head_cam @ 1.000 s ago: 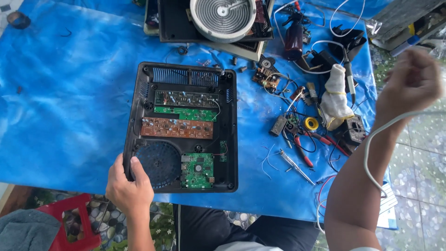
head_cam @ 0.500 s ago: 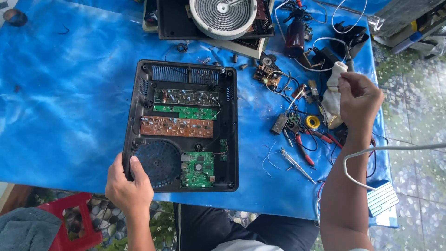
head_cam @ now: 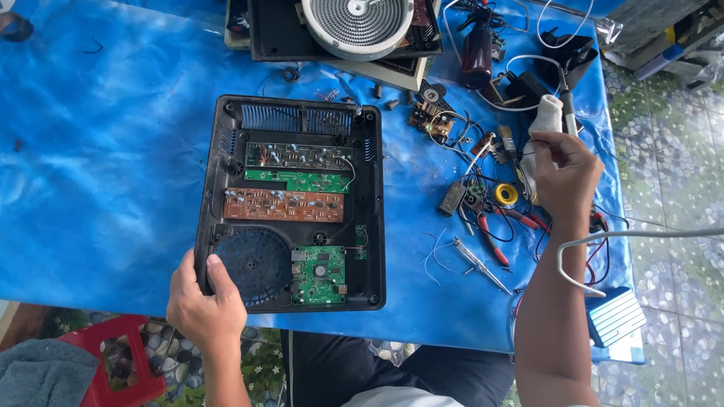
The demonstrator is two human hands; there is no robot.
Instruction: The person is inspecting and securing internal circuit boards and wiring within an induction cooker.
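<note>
Blue tarp [head_cam: 90,151] covers the bench where the left hand [head_cam: 204,305] grips the opened cooker housing [head_cam: 294,203] and the right hand [head_cam: 562,177], fingers pinched on a soldering iron [head_cam: 567,113], risks snagging its trailing white cord [head_cam: 603,237] on nearby loose parts.

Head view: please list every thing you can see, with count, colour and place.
Opened appliance case: one, black, middle of the table, holding circuit boards and a fan.
Circuit boards: several, green and brown, inside the case.
Fan: one, dark, near corner of the case.
Round heating coil: one, white rim, far edge, on a second black case.
Table cover: one, blue.
Soldering iron: one, dark handle, at the right hand.
Cloth: one, white, by the right hand.
Pliers: one, red handles, right side.
Solder roll: one, yellow.
Stool: one, red, below the table.
Left hand: on the case's near edge.
Right hand: holding the soldering iron.
</note>
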